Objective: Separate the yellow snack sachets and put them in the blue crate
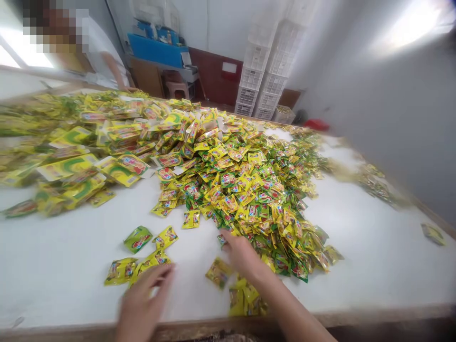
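Note:
My left hand [144,297] is over the table's near side, slightly blurred. A gap shows between its thumb and fingers, and nothing is visible in it. Just beyond its fingers lies a small yellow packet [153,259], partly covered by the hand. Beside that are another yellow packet [121,270] and a green packet [138,238]. At the near edge of the big heap of small packets [245,185], my right hand [242,251] has its fingers closed on a small green packet [221,240]. A loose yellow packet [218,272] lies below this hand.
Yellow flat boxes [124,133] are piled at the left and back of the white table [64,251]. Several packets [245,297] lie near the front edge, under my right forearm. A person [107,52] stands at the far left. White crates [270,71] are stacked behind the table.

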Demonstrator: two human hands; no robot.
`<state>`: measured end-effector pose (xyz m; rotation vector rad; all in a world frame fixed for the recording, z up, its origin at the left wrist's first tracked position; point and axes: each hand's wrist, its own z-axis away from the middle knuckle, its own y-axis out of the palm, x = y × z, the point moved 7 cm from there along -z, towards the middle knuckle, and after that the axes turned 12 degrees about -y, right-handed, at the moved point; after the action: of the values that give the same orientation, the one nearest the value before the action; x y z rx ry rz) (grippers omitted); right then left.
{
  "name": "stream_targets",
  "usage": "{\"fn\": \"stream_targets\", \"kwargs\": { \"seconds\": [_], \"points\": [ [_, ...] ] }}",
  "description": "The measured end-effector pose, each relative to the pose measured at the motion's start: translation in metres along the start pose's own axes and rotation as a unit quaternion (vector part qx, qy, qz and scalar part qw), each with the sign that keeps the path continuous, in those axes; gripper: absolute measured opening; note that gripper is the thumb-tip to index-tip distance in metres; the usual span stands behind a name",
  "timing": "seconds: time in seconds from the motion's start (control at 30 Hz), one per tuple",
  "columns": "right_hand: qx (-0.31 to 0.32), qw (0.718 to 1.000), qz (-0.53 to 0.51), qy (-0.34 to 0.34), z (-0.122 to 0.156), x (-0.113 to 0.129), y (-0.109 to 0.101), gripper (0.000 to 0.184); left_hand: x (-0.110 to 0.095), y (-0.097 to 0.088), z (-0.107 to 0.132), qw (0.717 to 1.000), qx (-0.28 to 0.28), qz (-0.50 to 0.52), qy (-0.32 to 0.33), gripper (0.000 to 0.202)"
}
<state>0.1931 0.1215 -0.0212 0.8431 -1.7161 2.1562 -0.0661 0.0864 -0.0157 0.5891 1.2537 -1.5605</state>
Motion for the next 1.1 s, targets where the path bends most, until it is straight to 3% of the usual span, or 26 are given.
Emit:
{"fn": "stream_targets", "kwargs": {
  "seconds": [0.07, 0.13, 0.2, 0.23, 0.33, 0.47, 0.53, 0.6, 0.67, 0.73, 0.83, 0.93, 1.0, 1.1],
  "points": [
    [-0.016, 1.000, 0.007, 0.013, -0.005, -0.002, -0.004, 0.045, -0.023, 0.060, 0.000, 0.986, 0.107, -0.095, 0.083, 0.017],
    [-0.029, 0.999, 0.008, 0.015, -0.004, -0.001, -0.011, 0.026, -0.042, 0.104, 0.005, 0.955, 0.147, -0.208, 0.149, 0.016],
    [-0.058, 0.998, -0.009, 0.001, 0.000, 0.003, -0.022, 0.008, -0.051, 0.124, 0.010, 0.934, 0.147, -0.273, 0.175, 0.008],
    [-0.087, 0.996, -0.034, -0.009, 0.004, 0.005, -0.029, 0.008, -0.052, 0.128, 0.012, 0.930, 0.147, -0.285, 0.177, 0.005],
    [-0.159, 0.969, -0.191, -0.003, 0.012, 0.004, -0.042, 0.018, -0.047, 0.119, 0.015, 0.933, 0.130, -0.292, 0.164, 0.007],
    [-0.091, 0.881, -0.459, 0.073, 0.012, 0.000, -0.016, 0.030, -0.037, 0.104, 0.015, 0.933, 0.098, -0.319, 0.135, 0.016],
    [-0.072, 0.839, -0.533, 0.078, 0.011, 0.004, -0.008, 0.036, -0.035, 0.103, 0.016, 0.931, 0.105, -0.327, 0.125, 0.006],
    [-0.066, 0.823, -0.558, 0.080, 0.012, 0.006, -0.004, 0.039, -0.033, 0.103, 0.017, 0.934, 0.110, -0.321, 0.116, 0.004],
    [-0.044, 0.825, -0.558, 0.082, 0.015, 0.009, 0.002, 0.037, -0.029, 0.103, 0.015, 0.939, 0.115, -0.308, 0.100, 0.010],
    [-0.005, 0.834, -0.548, 0.073, 0.019, 0.013, 0.014, 0.031, -0.021, 0.101, 0.011, 0.946, 0.119, -0.293, 0.075, 0.029],
    [0.022, 0.869, -0.489, 0.069, 0.025, 0.012, 0.040, 0.029, -0.008, 0.095, 0.002, 0.962, 0.138, -0.233, 0.022, 0.051],
    [0.000, 0.902, -0.420, 0.101, 0.028, 0.002, 0.062, 0.035, -0.001, 0.090, -0.003, 0.979, 0.180, -0.087, -0.031, 0.039],
    [0.000, 0.899, -0.421, 0.123, 0.028, -0.001, 0.071, 0.035, -0.001, 0.088, -0.002, 0.978, 0.199, 0.020, -0.060, 0.028],
    [0.006, 0.886, -0.444, 0.131, 0.027, 0.002, 0.074, 0.039, -0.003, 0.089, 0.004, 0.968, 0.199, 0.124, -0.088, 0.026]
  ]
}}
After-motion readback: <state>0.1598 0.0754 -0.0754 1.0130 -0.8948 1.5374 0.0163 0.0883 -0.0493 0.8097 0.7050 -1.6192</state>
